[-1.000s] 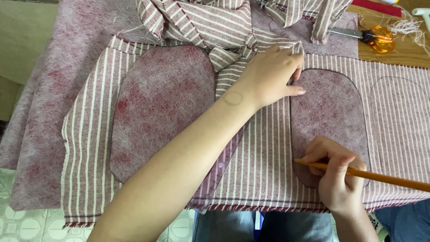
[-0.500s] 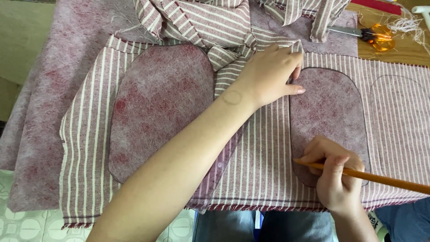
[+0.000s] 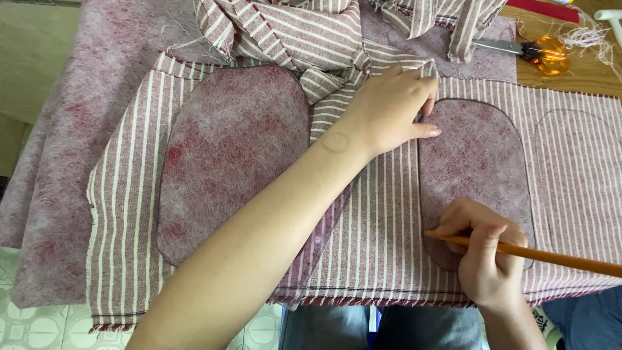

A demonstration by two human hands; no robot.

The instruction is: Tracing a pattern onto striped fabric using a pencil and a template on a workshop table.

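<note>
Little had changed since the earlier frame: the left hand [image 3: 389,110] stayed flat, fingers spread, on the felt piece [image 3: 476,162] at centre right. The right hand [image 3: 483,259] still gripped a pencil [image 3: 551,258] at its lower edge. Scissors [image 3: 528,48] lay upper right.

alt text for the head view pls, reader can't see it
A person's right hand holds an orange pencil at the lower edge of a rounded felt pattern piece, while the left hand presses its upper left edge onto red-and-white striped fabric. A larger felt piece lies to the left; orange-handled scissors sit top right.
</note>
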